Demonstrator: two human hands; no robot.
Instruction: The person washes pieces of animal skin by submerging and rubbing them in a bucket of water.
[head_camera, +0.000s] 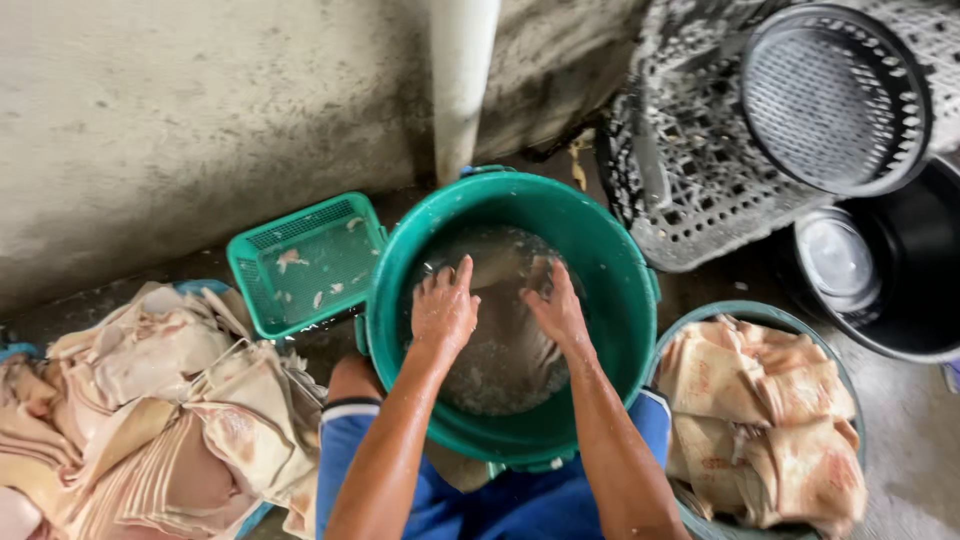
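A pale slab of meat (500, 345) lies in cloudy water inside a green bucket (610, 290), which stands on the wet floor (900, 420) between the person's knees. Both hands press on the slab: the left hand (444, 308) is spread flat with fingers apart, gripping nothing, and the right hand (556, 305) lies palm down with fingers slightly curled over the slab's far edge; whether it actually grips cannot be told. Just left of the bucket, touching its rim, sits a small green basket (258, 275) holding a few scraps. Further left, a heap of pale pink slabs (150, 420) is piled up. At right, just beside the bucket, a green tub (760, 312) is filled with folded slabs of the same kind. Behind it stand a black tub (915, 270) with a metal bowl (838, 258) inside, a round black sieve (835, 95) and a dark perforated crate (690, 200). A white pipe (462, 80) runs down the stained concrete wall (200, 120).
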